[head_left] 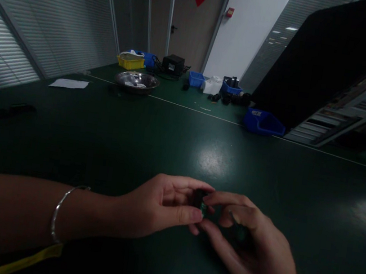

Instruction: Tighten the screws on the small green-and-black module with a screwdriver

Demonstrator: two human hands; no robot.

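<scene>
My left hand (168,205) pinches a small dark part with a green patch (203,209) between its thumb and fingers, just above the table. From the right, my right hand (253,237) meets it, its index finger and thumb closed at the part's near end. Tucked under the curled fingers of that hand is a thin dark object with a greenish body (240,231); its kind is too dim to make out. Fingers cover much of the small part, so its exact kind does not show.
On the dark green table (155,137) stand a metal bowl (136,89), a yellow basket (130,62), a black box (173,65) and a blue bin (263,122). White paper (69,84) and a dark object (7,111) lie left. A large black panel (324,52) rises right.
</scene>
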